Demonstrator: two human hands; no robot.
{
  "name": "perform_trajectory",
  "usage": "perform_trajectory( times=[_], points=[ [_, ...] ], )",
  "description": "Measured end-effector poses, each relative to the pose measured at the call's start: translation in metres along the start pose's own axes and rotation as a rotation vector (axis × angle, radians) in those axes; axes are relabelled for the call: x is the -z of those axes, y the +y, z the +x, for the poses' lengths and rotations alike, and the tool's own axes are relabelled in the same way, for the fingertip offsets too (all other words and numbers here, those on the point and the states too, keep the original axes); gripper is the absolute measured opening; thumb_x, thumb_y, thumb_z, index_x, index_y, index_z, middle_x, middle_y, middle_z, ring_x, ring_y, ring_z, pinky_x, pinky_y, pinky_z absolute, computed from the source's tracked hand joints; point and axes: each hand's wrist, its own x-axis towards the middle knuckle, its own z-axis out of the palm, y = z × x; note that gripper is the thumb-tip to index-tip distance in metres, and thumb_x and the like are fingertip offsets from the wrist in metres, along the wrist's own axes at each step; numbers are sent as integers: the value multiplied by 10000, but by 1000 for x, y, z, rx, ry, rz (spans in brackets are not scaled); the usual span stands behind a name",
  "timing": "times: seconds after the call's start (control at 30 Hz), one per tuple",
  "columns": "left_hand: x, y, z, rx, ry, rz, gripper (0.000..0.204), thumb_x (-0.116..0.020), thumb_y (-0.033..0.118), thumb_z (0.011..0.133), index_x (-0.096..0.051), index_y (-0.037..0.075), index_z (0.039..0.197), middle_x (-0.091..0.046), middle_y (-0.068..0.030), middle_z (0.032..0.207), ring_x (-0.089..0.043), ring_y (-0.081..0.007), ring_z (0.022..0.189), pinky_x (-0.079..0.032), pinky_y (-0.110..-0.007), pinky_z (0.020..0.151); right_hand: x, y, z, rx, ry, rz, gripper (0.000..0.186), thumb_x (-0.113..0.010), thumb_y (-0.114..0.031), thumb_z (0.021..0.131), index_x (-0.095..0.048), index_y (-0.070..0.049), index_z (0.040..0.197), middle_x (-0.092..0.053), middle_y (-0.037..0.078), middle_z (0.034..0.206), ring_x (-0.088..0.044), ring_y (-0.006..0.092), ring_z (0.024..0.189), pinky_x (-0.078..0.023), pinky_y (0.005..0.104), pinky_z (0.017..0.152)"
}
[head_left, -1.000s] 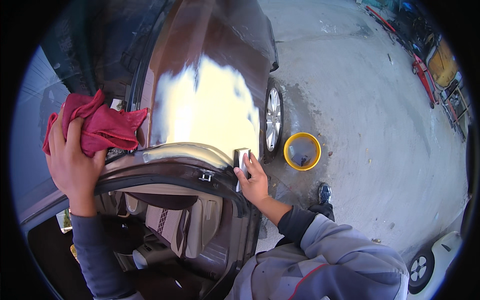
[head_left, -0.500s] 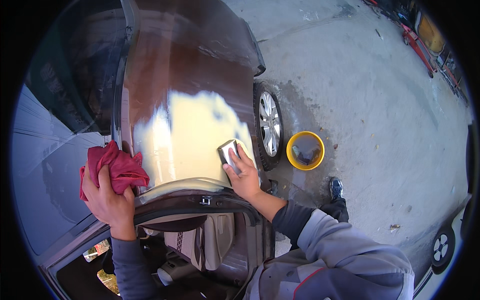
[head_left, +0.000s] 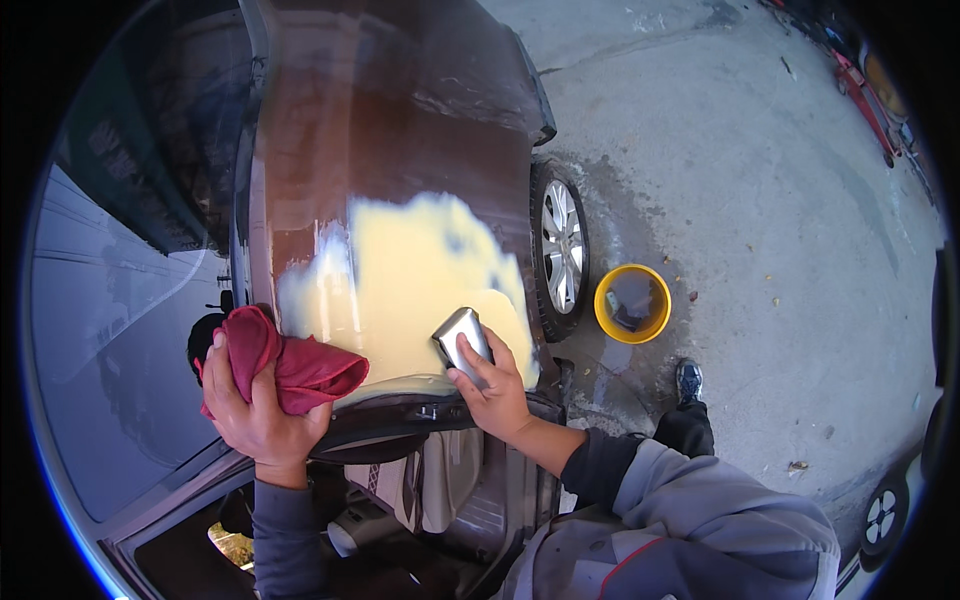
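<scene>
My left hand (head_left: 250,415) grips a crumpled red cloth (head_left: 275,355) beside the windshield pillar, at the left edge of a brown car's fender (head_left: 390,120). My right hand (head_left: 490,390) is closed on a silver block with dark edges (head_left: 455,330), held flat on a pale cream patch (head_left: 390,260) covering the lower part of the fender. The block lies toward the right of the patch, above the curved seam by the door opening (head_left: 430,410). Its underside is hidden.
The front wheel (head_left: 563,245) is right of the fender. A yellow bucket of cloudy water (head_left: 630,280) stands on the concrete floor near my foot (head_left: 689,382). A red floor jack (head_left: 865,110) lies at upper right, another car's wheel (head_left: 880,520) at lower right. Seats (head_left: 440,480) show through the opening.
The view has shifted. The block in my right hand has moved from the lower right edge of the patch inward, up and leftward onto it. My left hand still grips the cloth.
</scene>
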Motion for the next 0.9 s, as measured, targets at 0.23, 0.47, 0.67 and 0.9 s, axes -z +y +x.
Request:
perform_trajectory(
  times=[0.23, 0.47, 0.67, 0.9],
  points=[
    [-3, 0, 0, 41, 7, -11, 496, -931, 338, 714, -784, 116, 1132, -621, -210, 1493, -607, -442, 1336, -490, -572, 1143, 4, 61, 118, -197, -50, -177, 527, -833, -264, 1006, -697, -208, 1512, -583, 262, 1531, -659, 365, 1336, -524, 381, 1116],
    [-6, 1, -1, 53, 89, -20, 418, -939, 327, 726, -783, 145, 1068, -635, -156, 1475, -617, -418, 1302, -537, -545, 1064, -26, -51, 9, 137, -61, -77, 582, -848, -152, 954, -688, -150, 1514, -545, 296, 1529, -561, 471, 1359, -457, 486, 1173],
    [-6, 3, -3, 87, 115, -34, 387, -941, 325, 716, -788, 144, 1021, -637, -123, 1491, -618, -406, 1299, -559, -521, 983, -37, -38, 147, 43, -4, -147, 500, -807, -298, 1014, -714, -158, 1484, -619, 301, 1464, -674, 412, 1275, -528, 371, 1093],
    [-5, 6, -3, 136, 102, -65, 339, -937, 313, 721, -777, 145, 968, -647, -96, 1481, -615, -395, 1306, -554, -517, 977, -34, -74, 62, 222, -106, -222, 552, -847, -195, 971, -707, -181, 1505, -535, 281, 1581, -577, 458, 1393, -474, 443, 1180]
  ],
)
